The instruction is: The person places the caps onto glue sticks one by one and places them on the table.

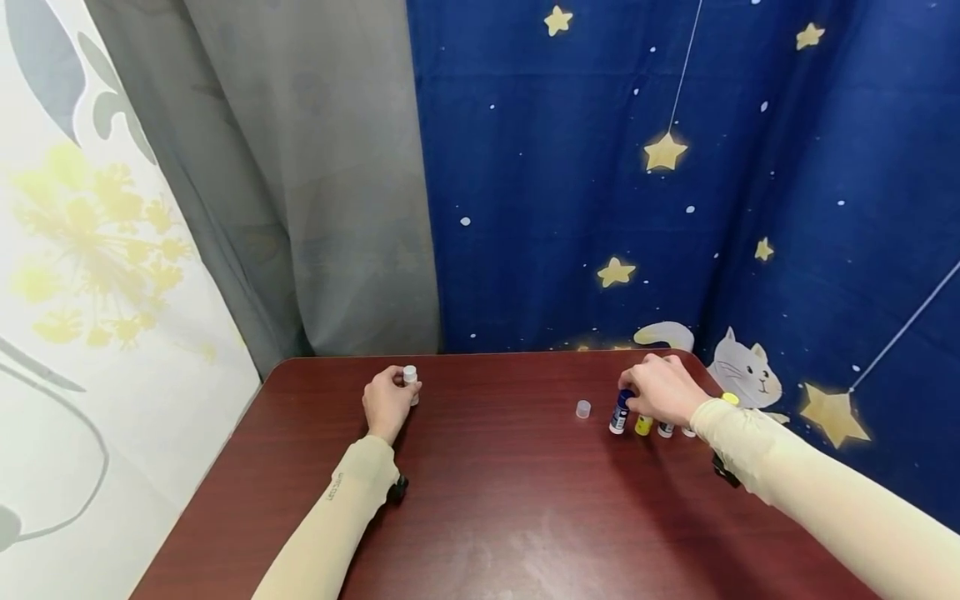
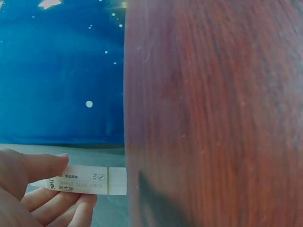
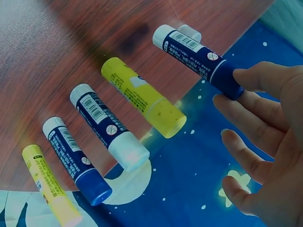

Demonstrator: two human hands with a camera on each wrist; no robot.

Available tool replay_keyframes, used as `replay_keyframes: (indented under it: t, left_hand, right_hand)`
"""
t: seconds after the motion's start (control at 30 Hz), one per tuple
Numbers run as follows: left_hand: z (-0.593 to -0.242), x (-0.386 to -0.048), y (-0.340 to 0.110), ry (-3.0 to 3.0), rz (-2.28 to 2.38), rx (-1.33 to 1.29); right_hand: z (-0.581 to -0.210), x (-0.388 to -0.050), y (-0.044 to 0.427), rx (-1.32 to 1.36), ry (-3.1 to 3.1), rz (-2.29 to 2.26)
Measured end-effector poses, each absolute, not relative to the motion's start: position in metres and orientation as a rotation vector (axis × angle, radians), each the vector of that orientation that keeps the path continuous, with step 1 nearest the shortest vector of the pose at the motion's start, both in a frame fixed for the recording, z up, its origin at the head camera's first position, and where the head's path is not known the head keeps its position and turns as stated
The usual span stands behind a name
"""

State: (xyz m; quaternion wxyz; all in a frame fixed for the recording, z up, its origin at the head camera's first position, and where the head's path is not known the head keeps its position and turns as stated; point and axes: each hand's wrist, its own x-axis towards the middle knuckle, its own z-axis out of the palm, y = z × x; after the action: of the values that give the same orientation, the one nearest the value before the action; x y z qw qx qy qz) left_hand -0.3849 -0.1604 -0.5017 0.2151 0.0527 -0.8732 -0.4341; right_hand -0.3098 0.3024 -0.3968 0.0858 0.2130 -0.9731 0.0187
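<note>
Near the far edge on the left, my left hand (image 1: pixel 386 404) holds a white glue stick (image 2: pixel 85 179) upright between thumb and fingers. Its label reads "SIMPLE GLUE STICK". Over at the right, my right hand (image 1: pixel 662 390) pinches the blue cap of a dark blue glue stick (image 3: pixel 189 54) with thumb and forefinger; the other fingers are spread. Beside that stick stand a yellow glue stick (image 3: pixel 142 97), a blue one with a white cap (image 3: pixel 109 125), a blue one with a blue cap (image 3: pixel 75 161) and another yellow one (image 3: pixel 49 184). In the head view the right hand partly hides this row.
A small translucent cap (image 1: pixel 583 409) sits on the dark red wooden table (image 1: pixel 495 483), left of the row. Behind the far edge hang a grey curtain (image 1: pixel 337 183) and a blue starry curtain (image 1: pixel 540 183). A white patterned wall (image 1: pixel 90 400) is at the left.
</note>
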Motion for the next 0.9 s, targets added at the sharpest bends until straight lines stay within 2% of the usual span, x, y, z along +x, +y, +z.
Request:
replay_keyframes:
  t: [0.9]
  left_hand:
    - [-0.466,-0.355,-0.146,-2.257,-1.192,-0.050]
  right_hand:
    - [-0.408,-0.317,0.310,0.615,-2.951,-0.018]
